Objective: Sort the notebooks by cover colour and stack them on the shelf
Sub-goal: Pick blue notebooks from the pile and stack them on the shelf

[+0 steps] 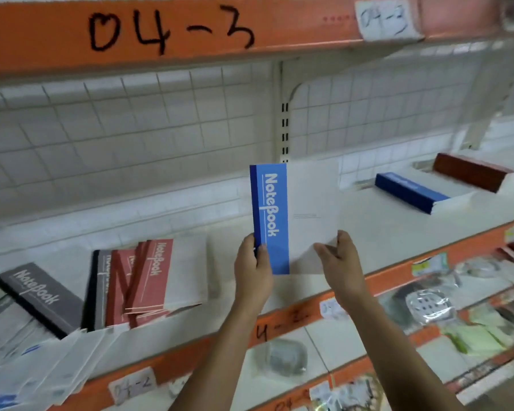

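The white shelf (383,232) carried a loose heap of grey and red notebooks (149,280) near its front left edge, and a blue stack (410,189) beside a red stack (472,172) toward its back right corner. Between them, above the front edge, a blue notebook (294,218) stood upright, its lower corners pinched by the left hand (252,271) and right hand (340,262), each grip closed on it.
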Demonstrator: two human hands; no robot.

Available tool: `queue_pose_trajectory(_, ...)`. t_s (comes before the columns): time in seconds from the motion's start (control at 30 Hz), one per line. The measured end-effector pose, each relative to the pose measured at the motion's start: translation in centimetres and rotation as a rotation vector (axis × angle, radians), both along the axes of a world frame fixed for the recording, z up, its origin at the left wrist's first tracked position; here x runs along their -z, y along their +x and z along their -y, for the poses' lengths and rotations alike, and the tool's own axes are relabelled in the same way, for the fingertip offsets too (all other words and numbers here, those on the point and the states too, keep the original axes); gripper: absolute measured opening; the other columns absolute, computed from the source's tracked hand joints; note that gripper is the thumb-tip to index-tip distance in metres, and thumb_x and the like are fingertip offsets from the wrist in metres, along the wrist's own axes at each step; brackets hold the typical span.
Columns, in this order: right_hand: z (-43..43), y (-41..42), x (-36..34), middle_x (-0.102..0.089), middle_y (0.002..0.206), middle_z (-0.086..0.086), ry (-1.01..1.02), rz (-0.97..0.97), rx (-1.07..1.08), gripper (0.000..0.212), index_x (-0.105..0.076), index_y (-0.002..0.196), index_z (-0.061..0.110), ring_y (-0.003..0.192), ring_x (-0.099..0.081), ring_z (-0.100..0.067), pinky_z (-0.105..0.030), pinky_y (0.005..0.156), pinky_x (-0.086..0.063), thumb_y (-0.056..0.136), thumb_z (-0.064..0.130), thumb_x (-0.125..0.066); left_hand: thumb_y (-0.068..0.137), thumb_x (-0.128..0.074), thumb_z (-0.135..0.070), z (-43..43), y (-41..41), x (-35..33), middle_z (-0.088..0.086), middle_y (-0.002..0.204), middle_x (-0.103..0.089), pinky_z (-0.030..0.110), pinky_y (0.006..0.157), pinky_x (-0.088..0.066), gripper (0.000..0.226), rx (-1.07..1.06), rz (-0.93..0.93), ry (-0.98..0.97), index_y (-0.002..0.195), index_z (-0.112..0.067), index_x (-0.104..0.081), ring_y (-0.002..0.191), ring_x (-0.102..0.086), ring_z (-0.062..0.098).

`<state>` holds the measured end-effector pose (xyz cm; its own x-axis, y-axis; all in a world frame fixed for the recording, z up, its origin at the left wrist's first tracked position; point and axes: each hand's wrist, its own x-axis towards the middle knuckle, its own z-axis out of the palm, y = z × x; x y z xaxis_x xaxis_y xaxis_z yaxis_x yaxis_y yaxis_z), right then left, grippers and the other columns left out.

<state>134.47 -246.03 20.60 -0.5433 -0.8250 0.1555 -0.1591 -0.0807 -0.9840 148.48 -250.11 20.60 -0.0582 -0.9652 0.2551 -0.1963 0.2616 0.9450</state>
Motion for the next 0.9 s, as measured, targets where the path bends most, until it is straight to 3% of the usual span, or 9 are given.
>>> queue_pose_trajectory(0.1, -2.6, -5.4, -0.7, -0.060, 0.095, -0.007, 0.001, -0.044, 0.093, 0.029, -0.039, 0.116, 0.013, 0.083, -0.059, -0.018, -0.035, 0.076, -0.049, 0.092, 0.009, -0.055, 0.083, -0.045, -0.029, -1.9, -5.6, -0.6, 0.001, 0.101, -0.066, 0.035, 0.081, -0.049, 0.025, 0.062, -0.033, 0.039, 0.100, -0.023, -0.063, 0.088, -0.060, 0.019)
queue_pose_trajectory(0.17, -4.5, -9.3, -1.2, -0.057, 0.091, -0.002, 0.003, -0.097, 0.134, 0.029, -0.039, 0.116, 0.011, 0.080, -0.057, -0.016, -0.035, 0.074, -0.047, 0.092, 0.009, -0.054, 0.081, -0.046, -0.026, -3.3, -9.6, -1.4, 0.000, 0.091, -0.068, 0.033, 0.075, -0.048, 0.018, 0.097, -0.063, 0.072, 0.083, -0.031, -0.063, 0.079, -0.058, 0.017)
queue_pose_trajectory(0.27, -7.0, -15.1, -2.0, -0.053, 0.093, 0.008, -0.022, -0.206, 0.205, 0.029, -0.045, 0.120, 0.007, 0.090, -0.054, -0.017, -0.027, 0.076, -0.040, 0.091, 0.005, -0.051, 0.074, -0.049, -0.026, -4.8, -15.4, -1.5, 0.001, 0.077, -0.063, 0.032, 0.068, -0.044, 0.016, 0.107, -0.094, 0.125, 0.072, -0.024, -0.064, 0.069, -0.051, 0.017)
queue_pose_trajectory(0.37, -8.9, -20.6, -2.5, -0.061, 0.107, -0.003, 0.003, -0.329, 0.297, 0.034, -0.053, 0.124, 0.007, 0.096, -0.054, -0.018, -0.017, 0.073, -0.031, 0.092, 0.000, -0.044, 0.067, -0.049, -0.029, -5.7, -20.7, -0.8, 0.002, 0.067, -0.055, 0.030, 0.064, -0.037, 0.026, 0.102, -0.050, 0.136, 0.075, -0.007, -0.061, 0.067, -0.043, 0.015)
queue_pose_trajectory(0.47, -9.4, -25.2, -2.7, -0.063, 0.118, -0.013, 0.057, -0.432, 0.363, 0.039, -0.055, 0.126, 0.006, 0.107, -0.057, -0.030, -0.019, 0.074, -0.032, 0.091, -0.003, -0.043, 0.070, -0.053, -0.029, -6.4, -25.0, -0.8, 0.009, 0.066, -0.063, 0.030, 0.062, -0.040, 0.022, 0.070, 0.018, 0.119, 0.077, -0.011, -0.065, 0.062, -0.048, 0.015)
queue_pose_trajectory(0.57, -8.9, -28.9, -2.7, -0.065, 0.117, -0.017, 0.095, -0.525, 0.399, 0.040, -0.057, 0.126, 0.005, 0.108, -0.058, -0.035, -0.030, 0.082, -0.040, 0.089, -0.003, -0.044, 0.080, -0.061, -0.013, -6.2, -28.4, -1.2, -0.004, 0.057, -0.059, 0.030, 0.062, -0.043, 0.008, 0.040, 0.086, 0.058, 0.076, -0.015, -0.067, 0.058, -0.051, 0.017)
queue_pose_trajectory(0.73, -6.1, -34.3, -2.1, -0.066, 0.092, -0.018, 0.161, -0.535, 0.395, 0.030, -0.063, 0.105, 0.003, 0.088, -0.058, -0.039, -0.031, 0.067, -0.035, 0.084, -0.004, -0.043, 0.084, -0.060, -0.009, -3.8, -33.5, -1.7, -0.006, 0.069, -0.064, 0.033, 0.075, -0.049, 0.019, 0.035, 0.168, 0.018, 0.095, -0.020, -0.070, 0.077, -0.065, 0.025)
queue_pose_trajectory(0.9, -2.1, -39.9, -2.6, -0.066, 0.111, -0.015, 0.213, -0.525, 0.396, 0.040, -0.061, 0.120, 0.006, 0.103, -0.058, -0.036, -0.030, 0.081, -0.043, 0.085, -0.002, -0.044, 0.084, -0.062, -0.011, 0.4, -38.8, -1.8, -0.004, 0.083, -0.070, 0.035, 0.081, -0.053, 0.019, 0.055, 0.166, 0.042, 0.096, -0.022, -0.071, 0.085, -0.067, 0.021)
